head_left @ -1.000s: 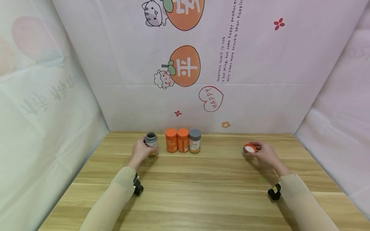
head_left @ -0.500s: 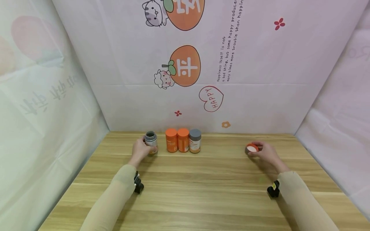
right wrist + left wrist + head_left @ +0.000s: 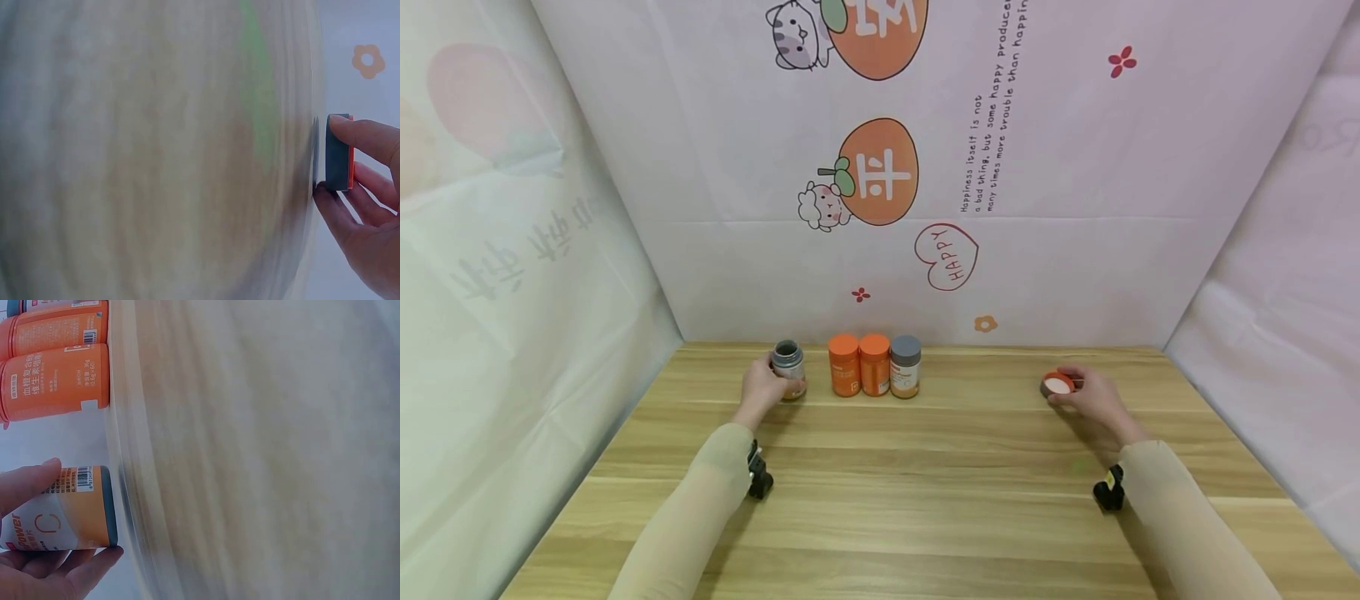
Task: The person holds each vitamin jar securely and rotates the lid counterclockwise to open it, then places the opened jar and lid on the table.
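At the back left of the table, my left hand (image 3: 763,390) grips an uncapped supplement bottle (image 3: 789,368), its dark mouth facing up. Its white and orange label shows in the left wrist view, where thumb and fingers lie on opposite sides of the bottle (image 3: 59,515). Its base is close to the tabletop; whether they touch I cannot tell. Over at the back right, my right hand (image 3: 1096,395) pinches a grey lid (image 3: 1057,385) with an orange rim and white inside turned up. The right wrist view has the lid (image 3: 337,153) just above or at the table surface.
Two orange bottles (image 3: 844,367) (image 3: 875,367) and a grey-capped bottle (image 3: 906,367) stand side by side, right of the left hand. A printed white cloth (image 3: 1060,275) rises behind the wooden table (image 3: 925,492), and more cloth hangs at both sides.
My left hand and the open bottle have shifted slightly left. My right hand has moved the lid a little to the right. The row of capped bottles stays put.
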A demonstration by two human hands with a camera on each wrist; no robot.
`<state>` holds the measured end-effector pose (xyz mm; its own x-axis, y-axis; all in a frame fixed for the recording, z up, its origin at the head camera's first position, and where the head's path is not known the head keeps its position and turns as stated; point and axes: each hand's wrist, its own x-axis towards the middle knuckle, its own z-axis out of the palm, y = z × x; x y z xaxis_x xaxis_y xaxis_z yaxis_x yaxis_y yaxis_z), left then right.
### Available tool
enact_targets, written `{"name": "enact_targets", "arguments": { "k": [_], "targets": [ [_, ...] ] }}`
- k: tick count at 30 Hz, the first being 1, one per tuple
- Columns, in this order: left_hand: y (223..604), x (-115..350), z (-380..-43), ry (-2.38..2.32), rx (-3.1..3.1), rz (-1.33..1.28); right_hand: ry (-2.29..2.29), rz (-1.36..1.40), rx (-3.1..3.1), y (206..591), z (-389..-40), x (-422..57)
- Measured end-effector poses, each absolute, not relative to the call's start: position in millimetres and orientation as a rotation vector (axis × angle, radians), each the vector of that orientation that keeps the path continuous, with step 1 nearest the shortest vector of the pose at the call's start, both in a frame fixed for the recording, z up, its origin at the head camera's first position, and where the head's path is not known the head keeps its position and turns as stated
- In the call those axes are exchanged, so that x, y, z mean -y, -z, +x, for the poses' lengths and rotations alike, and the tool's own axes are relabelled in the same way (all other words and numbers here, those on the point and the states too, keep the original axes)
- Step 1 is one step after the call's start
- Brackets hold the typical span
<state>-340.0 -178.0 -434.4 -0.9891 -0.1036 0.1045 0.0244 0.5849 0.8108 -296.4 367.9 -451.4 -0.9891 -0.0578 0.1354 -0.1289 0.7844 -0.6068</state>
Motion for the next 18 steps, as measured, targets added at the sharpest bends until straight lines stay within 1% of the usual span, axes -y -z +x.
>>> {"name": "enact_targets", "arguments": {
  "k": [18],
  "targets": [
    [438.2, 178.8, -346.6, 1.326, 2.728, 0.068, -0.903, 0.144, 2.872, 457.7, -302.8, -372.4]
  ]
}}
